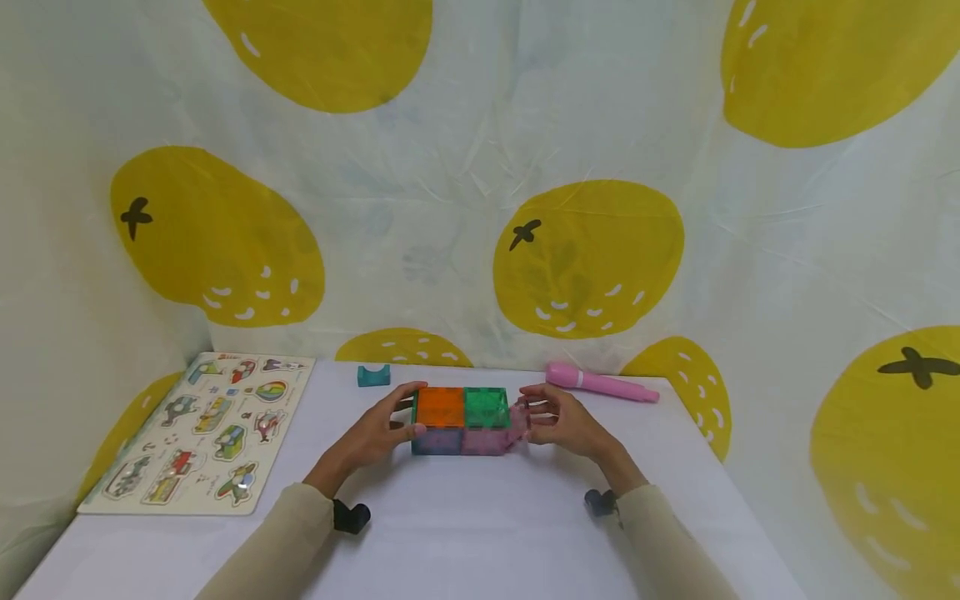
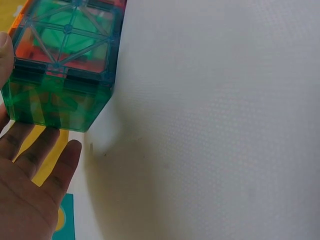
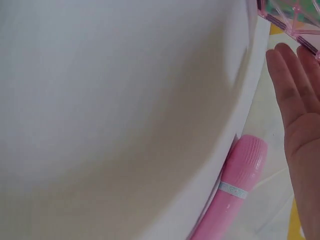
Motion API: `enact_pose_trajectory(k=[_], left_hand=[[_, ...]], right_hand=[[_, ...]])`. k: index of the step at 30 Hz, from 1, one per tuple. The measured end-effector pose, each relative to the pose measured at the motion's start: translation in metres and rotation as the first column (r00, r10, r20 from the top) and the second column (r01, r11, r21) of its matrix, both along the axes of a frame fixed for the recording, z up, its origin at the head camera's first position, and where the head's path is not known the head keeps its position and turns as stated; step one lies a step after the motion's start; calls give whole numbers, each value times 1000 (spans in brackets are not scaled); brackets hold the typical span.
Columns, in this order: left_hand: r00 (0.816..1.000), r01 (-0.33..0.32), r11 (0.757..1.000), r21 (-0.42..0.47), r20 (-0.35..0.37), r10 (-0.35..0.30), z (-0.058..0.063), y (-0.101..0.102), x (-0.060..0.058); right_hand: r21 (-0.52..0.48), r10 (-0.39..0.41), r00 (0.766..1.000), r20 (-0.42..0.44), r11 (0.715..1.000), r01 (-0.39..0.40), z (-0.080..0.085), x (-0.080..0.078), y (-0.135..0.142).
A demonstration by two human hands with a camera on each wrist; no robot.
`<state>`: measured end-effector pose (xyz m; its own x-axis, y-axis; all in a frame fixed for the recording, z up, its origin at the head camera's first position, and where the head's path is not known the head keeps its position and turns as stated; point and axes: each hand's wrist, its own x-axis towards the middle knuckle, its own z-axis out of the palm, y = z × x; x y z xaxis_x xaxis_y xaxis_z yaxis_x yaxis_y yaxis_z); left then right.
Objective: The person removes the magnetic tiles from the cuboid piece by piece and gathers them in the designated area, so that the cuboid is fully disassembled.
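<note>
A two-cube-long box of translucent magnetic tiles [image 1: 461,432] sits on the table, orange and green on top, bluish and pink in front. My left hand [image 1: 378,433] grips its left end, thumb in front and index finger behind. The left wrist view shows the green end tile [image 2: 55,102] near spread fingers [image 2: 62,167]. At the right end, a pink tile [image 1: 517,422] stands out at a slant, pinched by my right hand [image 1: 566,425]. Only a corner of that pink tile [image 3: 295,22] enters the right wrist view, above the fingertips [image 3: 281,57].
A picture puzzle board [image 1: 202,433] lies at the left. Along the back edge are a small teal arch block [image 1: 373,377] and a pink stick-shaped toy [image 1: 600,383] with a pale band. Fruit-patterned cloth [image 1: 450,208] hangs behind the white table [image 1: 480,533].
</note>
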<state>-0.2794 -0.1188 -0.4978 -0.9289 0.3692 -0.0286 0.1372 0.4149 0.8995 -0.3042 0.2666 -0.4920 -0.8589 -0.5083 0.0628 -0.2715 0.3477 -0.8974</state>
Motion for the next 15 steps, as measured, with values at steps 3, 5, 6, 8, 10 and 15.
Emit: enact_pose_trajectory(k=[3, 5, 6, 8, 10, 15], left_hand=[[1000, 1, 1000, -1, 2, -1, 1, 0, 0], [1000, 2, 1000, -2, 2, -2, 1, 0, -1], [1000, 2, 1000, -2, 4, -2, 1, 0, -1], [1000, 1, 1000, -3, 7, -1, 0, 0, -1], [1000, -1, 1000, -8, 8, 1, -1, -1, -1], [1000, 4, 1000, -8, 2, -4, -2, -2, -2]], right_hand=[[120, -43, 998, -41, 992, 48, 0, 3, 1], [202, -70, 994, -80, 976, 85, 0, 5, 2], [240, -79, 992, -100, 966, 101, 0, 6, 2], [308, -95, 986, -138, 942, 134, 0, 9, 3], [366, -102, 980, -171, 917, 159, 2, 11, 2], [455, -152, 954, -260, 852, 260, 5, 16, 5]])
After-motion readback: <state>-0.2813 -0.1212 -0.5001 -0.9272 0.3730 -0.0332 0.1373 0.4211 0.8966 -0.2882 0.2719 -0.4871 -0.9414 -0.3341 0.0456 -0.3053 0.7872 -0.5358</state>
